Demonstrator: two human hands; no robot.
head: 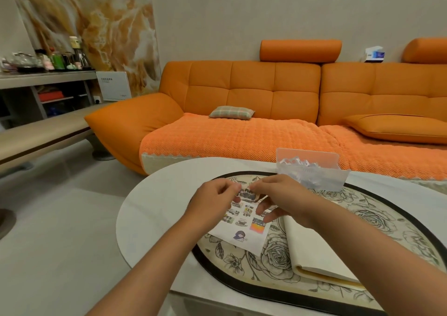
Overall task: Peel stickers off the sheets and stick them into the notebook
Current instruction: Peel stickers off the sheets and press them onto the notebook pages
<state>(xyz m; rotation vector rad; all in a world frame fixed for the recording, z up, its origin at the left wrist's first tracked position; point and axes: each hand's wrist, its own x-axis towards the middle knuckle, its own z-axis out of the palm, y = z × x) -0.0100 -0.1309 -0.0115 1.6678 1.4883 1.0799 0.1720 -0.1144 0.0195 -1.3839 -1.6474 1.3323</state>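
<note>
Grey shelf unit (48,78) sits far L w/ bottles (58,59) on top. White oval table (150,214) carries a rose-print mat (273,255) w/ a black border.

Both forearms reach in from the bottom edge and meet over the mat's far part. L hand (212,202) is seen back-up, fingers curled in, tips pinching the L end of a sticker (246,193), a small strip w/ dark figures. Sticker is held between the 2 hands, just above the far edge of the sticker sheet (242,228); can't tell if it's fully off the backing. Sheet lies flat on the mat under the hands, approx 10 small pics showing on it.

R hand (283,199) pinches the sticker's R end w/ thumb and forefinger; its other fingers are spread and point down over the sheet.

Notebook (314,250) lies open on the mat just R of the sheet, blank cream pages up, partly under the R forearm. Clear plastic box (312,170) stands beyond the R hand, w/ clear scraps inside. Orange sofa (242,93) fills the background, a plaid cushion (231,112) on its seat.
</note>
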